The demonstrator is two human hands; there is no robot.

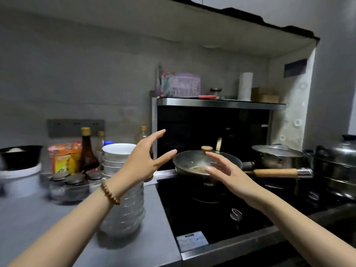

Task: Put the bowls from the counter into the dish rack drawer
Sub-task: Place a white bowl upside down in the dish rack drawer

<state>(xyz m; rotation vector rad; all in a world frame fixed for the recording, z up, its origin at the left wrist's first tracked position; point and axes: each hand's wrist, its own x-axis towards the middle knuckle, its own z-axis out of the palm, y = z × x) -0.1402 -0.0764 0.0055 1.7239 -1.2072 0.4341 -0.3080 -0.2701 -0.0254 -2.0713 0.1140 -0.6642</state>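
Observation:
A stack of white bowls (117, 156) stands on the grey counter (28, 214) near the back wall, left of the stove. My left hand (143, 160), a bead bracelet on its wrist, is raised with fingers spread, just right of the stack and partly in front of it, holding nothing. My right hand (228, 171) hovers open in front of the wok, empty too. No dish rack drawer is in view.
A clear ribbed jug (125, 209) stands under my left forearm. Sauce bottles (87, 151), spice jars (75, 182) and a black bowl on a white tub (20, 170) crowd the left. On the black stove (202, 212) sit a lidded wok (194, 162), a steel pot (279, 157) and a steamer (337, 166).

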